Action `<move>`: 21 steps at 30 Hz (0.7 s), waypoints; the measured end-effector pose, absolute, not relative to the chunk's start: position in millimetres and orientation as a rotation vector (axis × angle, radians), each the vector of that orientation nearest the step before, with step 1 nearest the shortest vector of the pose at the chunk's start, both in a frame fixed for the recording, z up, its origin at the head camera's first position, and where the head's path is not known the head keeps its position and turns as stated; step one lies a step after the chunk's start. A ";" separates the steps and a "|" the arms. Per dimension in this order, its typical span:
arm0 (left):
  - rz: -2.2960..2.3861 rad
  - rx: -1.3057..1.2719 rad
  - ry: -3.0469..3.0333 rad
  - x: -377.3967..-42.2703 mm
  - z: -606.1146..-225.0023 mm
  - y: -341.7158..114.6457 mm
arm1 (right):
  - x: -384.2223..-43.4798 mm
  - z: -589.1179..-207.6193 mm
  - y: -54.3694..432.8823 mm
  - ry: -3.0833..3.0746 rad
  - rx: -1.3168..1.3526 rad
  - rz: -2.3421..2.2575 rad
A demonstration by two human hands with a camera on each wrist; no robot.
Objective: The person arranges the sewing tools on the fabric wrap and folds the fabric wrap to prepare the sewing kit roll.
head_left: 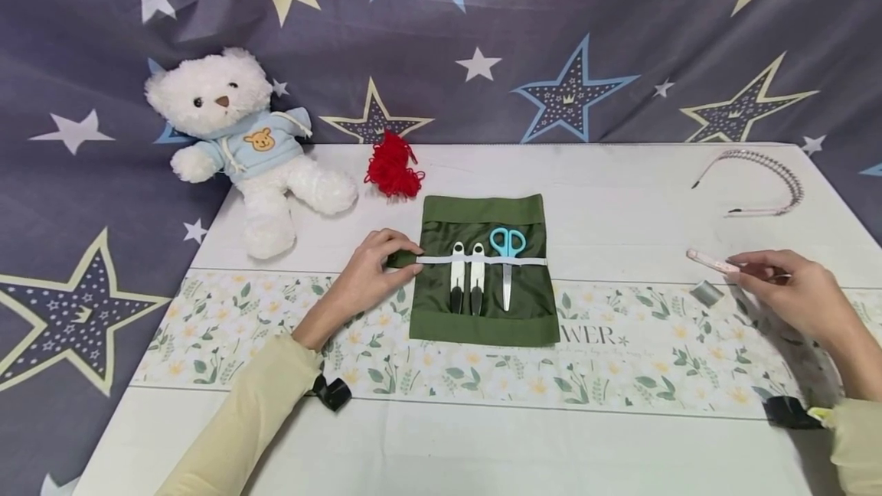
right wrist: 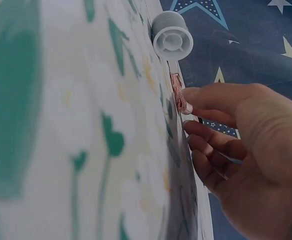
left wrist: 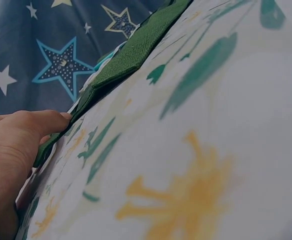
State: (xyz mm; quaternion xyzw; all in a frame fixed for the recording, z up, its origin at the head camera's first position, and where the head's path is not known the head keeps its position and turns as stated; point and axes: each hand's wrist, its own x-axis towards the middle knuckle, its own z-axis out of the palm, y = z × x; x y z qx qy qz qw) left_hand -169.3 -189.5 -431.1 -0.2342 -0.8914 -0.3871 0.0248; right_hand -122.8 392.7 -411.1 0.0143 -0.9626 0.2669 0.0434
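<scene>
A green fabric tool roll lies unfolded at the middle of the table. Under its white elastic band sit two white-and-black thread snips and blue-handled scissors. At the roll's left edge, my left hand pinches a green flap of it between thumb and fingers. Off to the right, my right hand pinches a slim pink bundle, which looks like wound thread in the right wrist view. Just beside it lies a grey thread spool.
A white teddy bear in a blue hoodie sits at the back left. Red yarn lies behind the roll. A headband rests at the back right. A floral runner crosses the white table, before a starry curtain.
</scene>
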 end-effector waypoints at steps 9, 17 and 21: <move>-1.208 -0.727 -2.752 -169.1 -430.4 -189.5 | -123.9 -418.1 393.9 -2.929 0.032 0.782; -1.207 -0.725 -2.750 -169.8 -430.5 -189.1 | -124.3 -418.7 392.2 -2.918 0.016 0.789; -1.213 -0.724 -2.749 -169.7 -430.8 -189.3 | -124.0 -414.1 390.6 -2.889 -0.007 0.853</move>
